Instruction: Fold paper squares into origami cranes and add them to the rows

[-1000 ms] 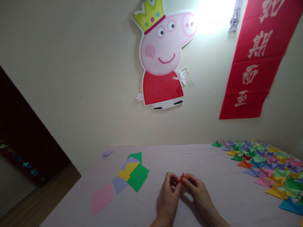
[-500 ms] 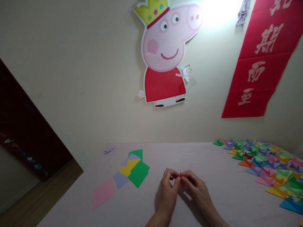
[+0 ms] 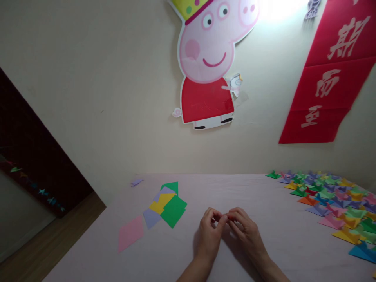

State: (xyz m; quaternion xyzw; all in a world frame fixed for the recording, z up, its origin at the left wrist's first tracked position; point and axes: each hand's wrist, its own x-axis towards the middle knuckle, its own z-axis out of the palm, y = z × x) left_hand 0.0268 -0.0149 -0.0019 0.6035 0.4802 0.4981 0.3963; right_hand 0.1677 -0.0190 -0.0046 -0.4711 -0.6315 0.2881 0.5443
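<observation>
My left hand [image 3: 210, 232] and my right hand [image 3: 246, 228] meet over the front middle of the table, fingertips pinched together. Between them is a small red-orange folded paper, almost wholly covered by my thumbs and fingers now; half a second ago its pointed tips showed. Left of my hands lie flat squares: a green sheet [image 3: 174, 211], a yellow sheet [image 3: 164, 201], a purple sheet [image 3: 152, 219] and a pink sheet [image 3: 131, 234].
Many folded paper cranes stand in rows at the right, among them a blue crane [image 3: 363, 252] and an orange crane [image 3: 307, 201]. A small purple folded piece [image 3: 136, 183] lies far left. The wall carries a pig cutout [image 3: 207, 98] and a red banner [image 3: 311, 94].
My fingers have closed over the red-orange folded paper, hiding its points. My right hand has turned slightly, its thumb and fingers moving. The view has tilted down a little.
</observation>
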